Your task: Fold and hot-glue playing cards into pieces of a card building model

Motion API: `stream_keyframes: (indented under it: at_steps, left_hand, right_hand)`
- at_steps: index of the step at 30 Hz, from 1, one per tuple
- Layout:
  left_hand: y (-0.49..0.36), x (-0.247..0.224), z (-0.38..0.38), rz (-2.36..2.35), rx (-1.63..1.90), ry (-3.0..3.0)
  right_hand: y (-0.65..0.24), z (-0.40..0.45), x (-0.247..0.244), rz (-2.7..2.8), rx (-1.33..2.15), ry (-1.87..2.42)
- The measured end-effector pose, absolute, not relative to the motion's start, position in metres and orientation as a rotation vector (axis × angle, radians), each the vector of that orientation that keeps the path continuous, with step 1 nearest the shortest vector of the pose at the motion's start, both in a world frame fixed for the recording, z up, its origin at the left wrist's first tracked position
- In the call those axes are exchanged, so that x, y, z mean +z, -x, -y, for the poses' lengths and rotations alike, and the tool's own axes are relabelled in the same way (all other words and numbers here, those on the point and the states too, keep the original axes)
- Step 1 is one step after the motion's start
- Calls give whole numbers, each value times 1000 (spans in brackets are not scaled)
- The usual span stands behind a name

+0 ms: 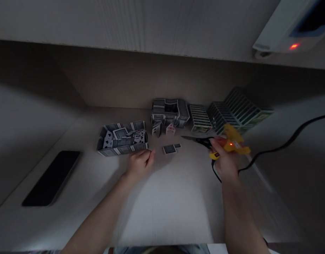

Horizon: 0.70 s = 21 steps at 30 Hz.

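Observation:
My left hand [141, 163] is curled into a fist just in front of an open box built from playing cards [122, 151]. Whatever it holds, if anything, is hidden. Loose cards lie inside that box. My right hand [225, 160] is closed around a yellow glue gun [235, 143] with a small red light lit. At its fingertips are black-handled scissors [201, 141], blades pointing left; whether the fingers touch the handles is hard to tell. Between the hands lie a flat card piece [169, 149] and a smaller piece [177, 145]. Two folded cards stand behind them, one with red pips [170, 129].
A car-like card model [158, 112] stands by the back wall. Right of it are slatted card pieces [201, 114] and a stepped one [244, 106]. A phone [53, 178] lies at left. The black cord [286, 141] runs right. A white device [281, 31] hangs upper right.

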State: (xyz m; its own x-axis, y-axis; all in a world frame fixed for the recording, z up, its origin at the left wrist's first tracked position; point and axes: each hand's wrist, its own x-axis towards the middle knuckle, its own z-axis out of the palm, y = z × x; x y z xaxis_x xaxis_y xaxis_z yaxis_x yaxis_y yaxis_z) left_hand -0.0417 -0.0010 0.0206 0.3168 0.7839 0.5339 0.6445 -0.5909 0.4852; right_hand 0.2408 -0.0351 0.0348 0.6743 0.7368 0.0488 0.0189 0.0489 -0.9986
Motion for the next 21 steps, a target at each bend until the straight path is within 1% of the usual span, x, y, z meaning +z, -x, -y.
stream_keyframes:
  at_steps: [2, 4, 7, 12, 17, 19, 21]
  left_hand:
    - [42, 20, 1, -1342, 1150, -2360]
    - [43, 21, 0, -1381, 1183, -2313]
    - [47, 24, -3, -1459, 1260, -2259]
    - [56, 34, -11, -1611, 1351, -2130]
    - [64, 43, -19, -1725, 1427, -2003]
    - [67, 46, -24, -1768, 1363, -1982]
    - [70, 48, -31, -1801, 1210, -2056]
  right_hand:
    - [-227, 36, 38, 637, 871, 1279]
    - [-213, 36, 38, 617, 1101, 1227]
    - [-197, 32, 28, 613, 1298, 1232]
    - [-191, 25, 10, 647, 1321, 1222]
    - [-195, 23, 7, 643, 1279, 1179]
    - [-195, 23, 7, 671, 1275, 1184]
    - [-194, 23, 6, 681, 1280, 1188]
